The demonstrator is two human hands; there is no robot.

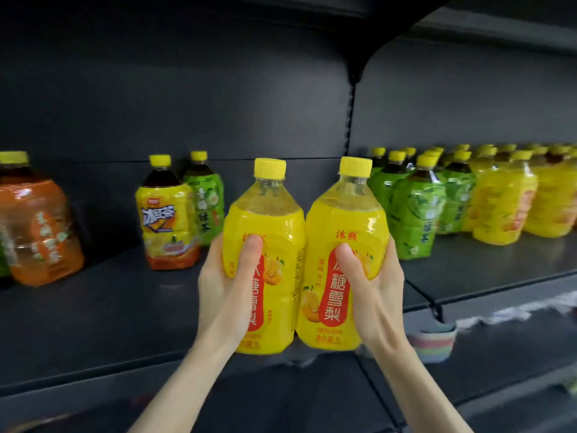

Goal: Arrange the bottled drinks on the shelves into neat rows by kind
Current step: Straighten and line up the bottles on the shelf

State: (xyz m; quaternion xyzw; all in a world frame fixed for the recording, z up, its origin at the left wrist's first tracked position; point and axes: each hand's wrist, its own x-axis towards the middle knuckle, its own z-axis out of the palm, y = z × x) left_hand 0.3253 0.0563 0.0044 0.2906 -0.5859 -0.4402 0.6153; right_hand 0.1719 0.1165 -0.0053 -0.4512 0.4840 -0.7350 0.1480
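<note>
Two yellow pear-drink bottles stand side by side at the front of the dark shelf [93,323]. My left hand [231,285] grips the left yellow bottle [278,232], thumb across its label. My right hand [371,282] grips the right yellow bottle [346,223] the same way. Both bottles are upright and touch each other. Behind them to the left stand an iced-tea bottle [167,220] with a yellow and orange label and a green-label bottle [206,198].
An orange-label bottle [40,229] stands at the far left. To the right, past the shelf divider [351,98], several green-label bottles [412,214] and yellow bottles [502,207] stand in rows. A striped pastel item [432,342] sits at the shelf's front edge. Another shelf hangs above.
</note>
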